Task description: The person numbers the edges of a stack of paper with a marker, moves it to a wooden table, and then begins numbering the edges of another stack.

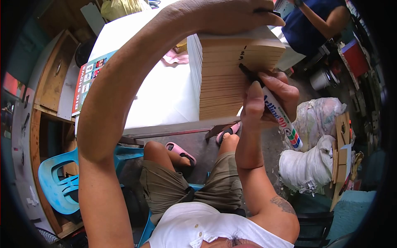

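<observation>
My right hand (271, 97) is closed around a white Artline 90 marker (276, 108) with a black tip end and coloured bands at its tail. The tip meets the side of a tall stack of brown, layered sheets (223, 78), just below the handwritten black figures 1, 2 and 3. My left hand (244, 16) reaches across the far top of the stack, with its thumb pointing right. Between its thumb and fingers is a small black piece (264, 11) that looks like the marker's cap.
The stack stands on a white table (161, 99) with a printed poster (89, 78) at its left. Blue plastic chair (60, 180) at lower left. White sacks (308, 163) and a white bucket (324, 78) sit at right. Another person (316, 25) is at upper right.
</observation>
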### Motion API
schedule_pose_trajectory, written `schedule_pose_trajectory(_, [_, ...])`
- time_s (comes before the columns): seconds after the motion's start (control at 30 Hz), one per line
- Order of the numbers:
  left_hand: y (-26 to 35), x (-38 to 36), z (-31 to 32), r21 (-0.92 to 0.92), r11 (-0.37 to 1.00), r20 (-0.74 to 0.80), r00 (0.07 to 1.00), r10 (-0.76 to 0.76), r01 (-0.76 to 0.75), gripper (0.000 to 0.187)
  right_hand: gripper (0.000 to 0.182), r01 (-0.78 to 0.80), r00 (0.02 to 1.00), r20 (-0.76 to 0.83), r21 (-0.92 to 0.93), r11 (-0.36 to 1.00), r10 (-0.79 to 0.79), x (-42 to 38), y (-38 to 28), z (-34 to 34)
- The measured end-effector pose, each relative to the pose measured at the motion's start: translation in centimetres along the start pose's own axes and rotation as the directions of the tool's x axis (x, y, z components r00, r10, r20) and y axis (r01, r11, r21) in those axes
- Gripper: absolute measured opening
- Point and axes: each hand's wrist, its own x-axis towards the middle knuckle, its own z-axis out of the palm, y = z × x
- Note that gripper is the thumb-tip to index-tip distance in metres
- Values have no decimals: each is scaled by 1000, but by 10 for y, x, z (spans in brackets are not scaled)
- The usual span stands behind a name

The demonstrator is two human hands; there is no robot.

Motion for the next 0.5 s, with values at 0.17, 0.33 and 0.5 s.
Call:
schedule_pose_trajectory(0.17, [-7, -3, 1, 81, 990, -68, 990, 121, -116, 42, 35, -47, 999, -23, 21, 999, 47, -4, -1, 5])
schedule_pose_trajectory(0.33, [7, -5, -7, 129, 992, -29, 1000, 12, -8, 42, 38, -48, 999, 14, -16, 999, 48, -3, -3, 4])
schedule_pose_trajectory(0.5, [-6, -1, 0, 75, 995, -57, 996, 63, -59, 43, 36, -50, 999, -8, -5, 999, 50, -1, -4, 6])
